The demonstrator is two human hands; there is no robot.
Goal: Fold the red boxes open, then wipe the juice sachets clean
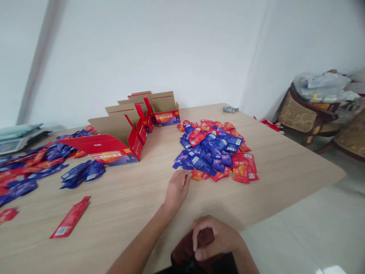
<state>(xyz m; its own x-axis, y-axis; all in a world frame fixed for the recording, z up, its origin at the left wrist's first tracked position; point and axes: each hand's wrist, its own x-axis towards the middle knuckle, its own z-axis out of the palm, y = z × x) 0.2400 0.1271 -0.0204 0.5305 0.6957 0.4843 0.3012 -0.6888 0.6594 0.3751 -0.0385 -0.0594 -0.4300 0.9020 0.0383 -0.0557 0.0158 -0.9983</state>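
My left hand [178, 187] rests low over the table at the near-left edge of a mixed pile of sachets. Its fingers are curled together, and the fingertips meet the edge of a red-orange sachet [197, 174]; whether they grip it is hidden. Blue sachets [203, 161] lie heaped on top of the pile, with red sachets [241, 167] around and beneath them. My right hand [215, 238] hangs at the table's near edge above my lap. Its thumb and fingers bend into a closed ring, and nothing shows inside it.
Open red boxes [114, 158] stand in a row at the back left. More sachets [37, 163] lie heaped at the far left, near a small blue stack [82, 174] and a single red sachet [71, 217]. A grey crumpled item [230, 109] lies at the back. Chairs [302, 110] stand right.
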